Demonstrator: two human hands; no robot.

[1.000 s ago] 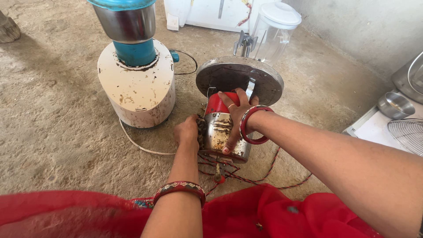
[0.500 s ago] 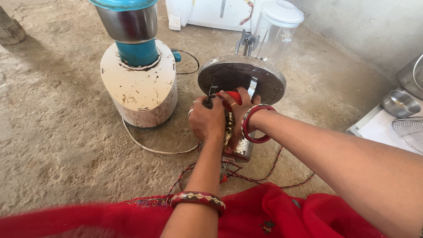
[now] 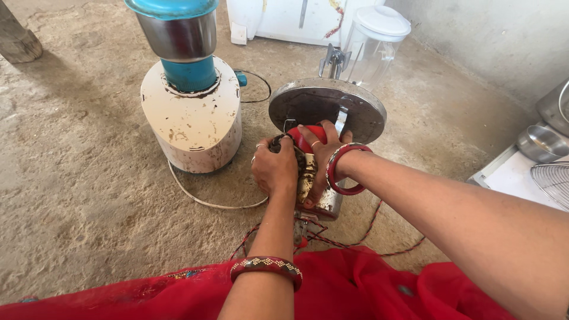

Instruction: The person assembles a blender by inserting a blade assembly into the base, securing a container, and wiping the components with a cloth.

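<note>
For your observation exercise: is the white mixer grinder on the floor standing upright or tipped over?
Upright. The white mixer grinder sits flat on the floor, its steel jar with blue lid straight on top.

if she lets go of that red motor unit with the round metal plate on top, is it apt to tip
Probably yes: the round metal plate is wider than the motor unit beneath, so it looks top-heavy. The metal suggests weight. Both the left hand and right hand grip it.

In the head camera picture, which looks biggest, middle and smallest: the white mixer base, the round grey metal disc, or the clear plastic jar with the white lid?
1. White mixer base
2. Round grey metal disc
3. Clear plastic jar with white lid, though it sits farther away, so unsure.
</note>
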